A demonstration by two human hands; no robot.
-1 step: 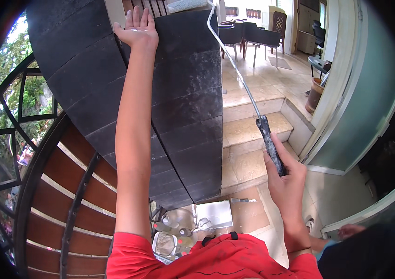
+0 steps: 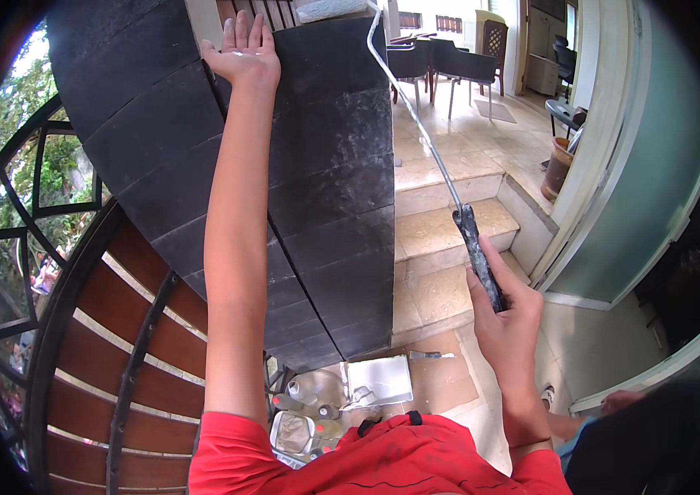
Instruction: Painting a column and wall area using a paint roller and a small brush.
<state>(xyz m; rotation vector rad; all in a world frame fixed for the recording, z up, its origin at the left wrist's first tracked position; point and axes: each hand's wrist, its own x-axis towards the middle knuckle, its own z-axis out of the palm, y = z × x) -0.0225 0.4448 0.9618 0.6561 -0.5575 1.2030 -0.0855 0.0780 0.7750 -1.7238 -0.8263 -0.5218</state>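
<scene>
My right hand (image 2: 508, 318) is wrapped round the worn black handle (image 2: 480, 260) of a paint roller. The roller's long bent metal rod (image 2: 424, 132) runs up and leftward to a pale, fuzzy roller sleeve (image 2: 332, 9), which sits at the top edge of a dark grey-black panelled surface (image 2: 325, 165). Whitish smudges mark the right part of that surface. My left arm stretches up in front of it. My left hand (image 2: 244, 54) is open, palm showing and fingers apart, with a little white on the palm and nothing held.
Below stand a white paint tray (image 2: 387, 379), a flat-bladed tool (image 2: 431, 355), a white tub (image 2: 292, 432) and several bottles. A curved railing with brown slats (image 2: 119, 355) lies left. Stone steps (image 2: 449, 235) and a frosted glass door (image 2: 647, 190) are right; another person (image 2: 638, 437) is at lower right.
The other person at the lower right has shifted very slightly. My hands and the paint roller show no visible movement.
</scene>
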